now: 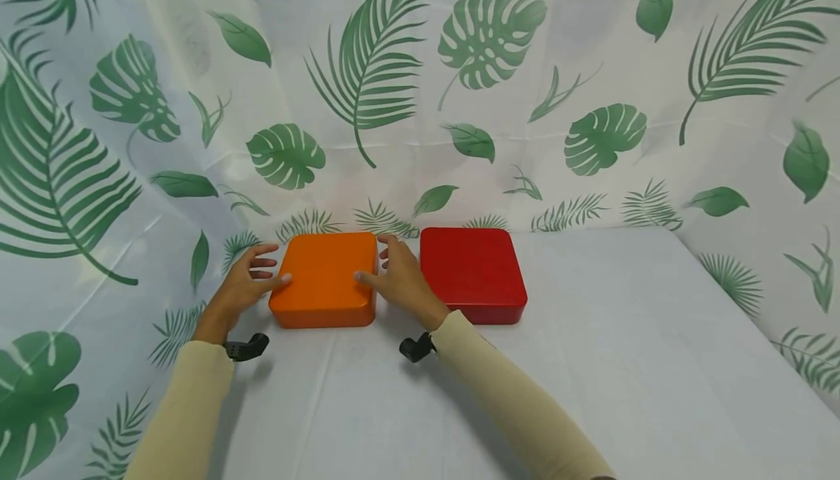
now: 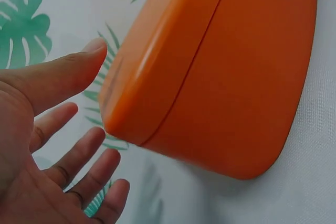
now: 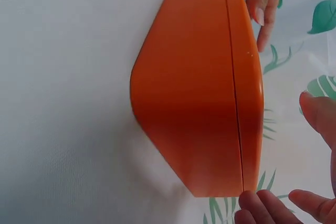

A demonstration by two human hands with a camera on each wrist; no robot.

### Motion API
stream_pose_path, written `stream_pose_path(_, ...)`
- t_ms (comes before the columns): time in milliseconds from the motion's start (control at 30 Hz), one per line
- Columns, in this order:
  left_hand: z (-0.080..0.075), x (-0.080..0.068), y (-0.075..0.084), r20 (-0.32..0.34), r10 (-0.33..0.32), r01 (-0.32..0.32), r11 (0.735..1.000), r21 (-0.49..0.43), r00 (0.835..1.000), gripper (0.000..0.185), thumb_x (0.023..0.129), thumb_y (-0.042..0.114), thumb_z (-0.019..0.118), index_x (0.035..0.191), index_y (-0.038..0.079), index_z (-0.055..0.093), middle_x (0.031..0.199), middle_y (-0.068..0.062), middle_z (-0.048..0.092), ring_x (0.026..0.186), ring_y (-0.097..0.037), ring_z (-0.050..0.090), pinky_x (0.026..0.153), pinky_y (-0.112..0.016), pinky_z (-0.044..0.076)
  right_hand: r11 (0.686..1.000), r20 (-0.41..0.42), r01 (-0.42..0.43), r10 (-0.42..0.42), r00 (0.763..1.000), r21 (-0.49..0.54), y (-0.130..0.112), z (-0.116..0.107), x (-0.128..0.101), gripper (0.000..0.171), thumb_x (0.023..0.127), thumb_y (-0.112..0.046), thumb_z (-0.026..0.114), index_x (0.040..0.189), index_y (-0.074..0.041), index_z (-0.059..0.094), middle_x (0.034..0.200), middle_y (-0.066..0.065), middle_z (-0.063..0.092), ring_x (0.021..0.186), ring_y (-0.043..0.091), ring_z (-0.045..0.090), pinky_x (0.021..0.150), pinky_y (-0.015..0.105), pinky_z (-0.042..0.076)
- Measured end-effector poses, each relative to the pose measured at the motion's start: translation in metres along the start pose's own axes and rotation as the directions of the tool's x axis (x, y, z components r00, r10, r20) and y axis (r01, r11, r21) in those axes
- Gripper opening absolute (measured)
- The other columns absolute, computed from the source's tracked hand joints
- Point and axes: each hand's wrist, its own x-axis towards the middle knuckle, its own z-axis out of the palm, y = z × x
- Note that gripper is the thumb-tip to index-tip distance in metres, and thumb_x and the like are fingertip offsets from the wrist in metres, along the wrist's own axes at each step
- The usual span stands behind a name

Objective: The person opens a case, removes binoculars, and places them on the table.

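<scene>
- the orange box [image 1: 321,276] lies flat on the white tabletop [image 1: 623,363], in the left part & near its back side.
- it has rounded corners & a smooth top; in both wrist views a thin seam line runs around its side, w/ the upper part sitting closed on the lower part.
- the left hand [image 1: 243,283] is at the left side of the orange box, w/ its fingers spread & relaxed, thumb well apart from the others. it has no hold of anything; in the left wrist view the thumb is just beside the box edge, w/ a gap b/w them.
- the right hand [image 1: 403,279] is at the other side of the same box, also wide open, thumb toward the box top, fingers by the far right corner. it doesn't grip; if a fingertip touches the box, i can't tell.
- the red box [image 1: 472,265] stands to the right of the orange one, w/ a gap b/w them; the right hand is in front of this gap, & covers part of the red box's left edge in the head view.
- both arms wear beige sleeves [image 1: 180,400], w/ a small black device [image 1: 247,347] at each wrist.
- behind is a white curtain [image 1: 407,166] w/ green leaf prints.
</scene>
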Motion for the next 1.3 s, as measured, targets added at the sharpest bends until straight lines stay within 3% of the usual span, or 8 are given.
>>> stream_pose_path(300,-0.004,0.005,-0.010,0.033,0.004,-0.002,0.998,-0.068,0.999,0.092,0.096,0.034,0.081,0.169,0.018,0.027,0.160,-0.027,0.038,0.136,-0.040,0.047,0.115,-0.057,0.047,0.999,0.002,-0.031,0.031,1.000,0.032,-0.003,0.009,0.007,0.087,0.088,-0.037,0.088,0.157,-0.016,0.039,0.128,0.009,0.061,0.111,0.024,0.061,0.094,0.040,0.062)
stream_pose_path(500,-0.003,0.010,-0.012,0.033,-0.030,0.033,0.996,-0.085,0.999,0.091,0.096,0.031,0.082,0.168,0.018,0.029,0.159,-0.027,0.040,0.135,-0.040,0.049,0.116,-0.054,0.048,0.995,-0.001,-0.075,0.075,0.997,0.062,-0.001,0.013,0.012,0.086,0.086,-0.037,0.090,0.154,-0.015,0.041,0.128,0.009,0.061,0.111,0.024,0.061,0.094,0.039,0.062)
stream_pose_path(667,-0.002,0.013,-0.012,0.054,-0.054,0.059,0.995,-0.078,0.997,0.091,0.096,0.034,0.082,0.168,0.017,0.030,0.161,-0.026,0.039,0.136,-0.039,0.050,0.110,-0.045,0.054,0.989,0.002,-0.118,0.118,0.993,0.091,0.001,0.015,0.017,0.086,0.085,-0.036,0.091,0.153,-0.014,0.043,0.127,0.008,0.061,0.112,0.025,0.061,0.097,0.040,0.062)
stream_pose_path(933,-0.001,0.016,-0.009,0.070,-0.096,0.103,0.989,-0.102,0.993,0.088,0.094,0.033,0.083,0.167,0.020,0.035,0.161,-0.022,0.041,0.132,-0.035,0.051,0.108,-0.040,0.055,0.966,0.010,-0.238,0.238,0.971,0.101,0.001,0.017,0.023,0.080,0.084,-0.036,0.092,0.145,-0.012,0.048,0.126,0.009,0.062,0.110,0.025,0.061,0.097,0.040,0.062)
stream_pose_path(1300,0.000,0.018,-0.007,0.093,-0.093,0.109,0.977,-0.181,0.991,0.088,0.095,0.024,0.083,0.167,0.016,0.033,0.162,-0.024,0.041,0.129,-0.031,0.058,0.106,-0.033,0.058,0.940,0.060,-0.317,0.311,0.948,0.127,0.003,0.015,0.028,0.079,0.083,-0.035,0.093,0.145,-0.012,0.050,0.125,0.008,0.064,0.105,0.025,0.063,0.091,0.037,0.061)
